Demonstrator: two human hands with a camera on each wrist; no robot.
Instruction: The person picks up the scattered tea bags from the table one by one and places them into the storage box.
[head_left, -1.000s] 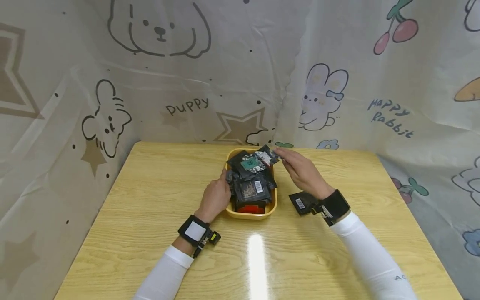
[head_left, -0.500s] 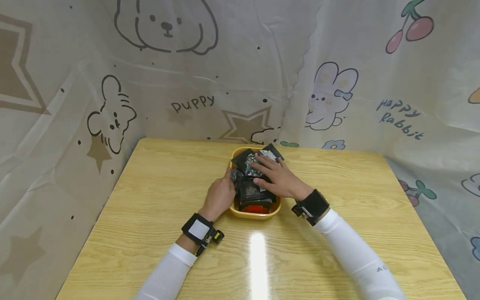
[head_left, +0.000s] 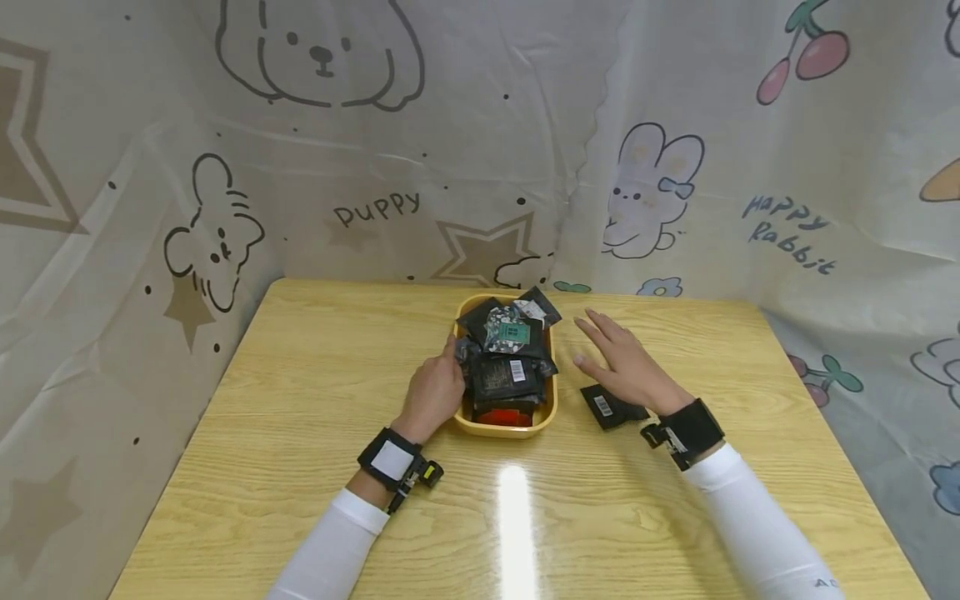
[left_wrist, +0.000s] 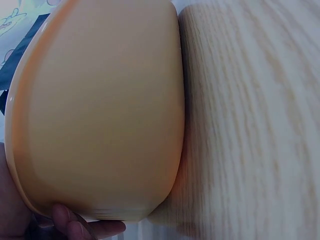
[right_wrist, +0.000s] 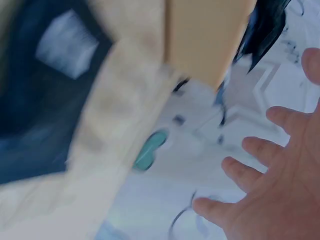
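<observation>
A yellow plastic basin (head_left: 504, 432) stands on the table, filled with black sachets. One sachet with a green label (head_left: 513, 333) lies on top, and another with a white barcode (head_left: 498, 379) is in front of it. My left hand (head_left: 433, 390) grips the basin's left side; in the left wrist view its fingers (left_wrist: 62, 217) curl against the wall (left_wrist: 105, 110). To the right of the basin, my right hand (head_left: 633, 367) is spread and holds nothing. It hovers above a loose black sachet (head_left: 606, 407) on the table, partly covering it in the head view.
Beneath the sachets, a red-fronted item (head_left: 504, 417) shows at the basin's near end. Behind the wooden table (head_left: 315, 375) hangs a pale cloth (head_left: 480, 150) printed with cartoon animals, close to the basin's far end.
My right hand pressed on the sachets in the basin half a second ago; it has since lifted off and moved right, over the loose sachet. The left hand has stayed on the basin.
</observation>
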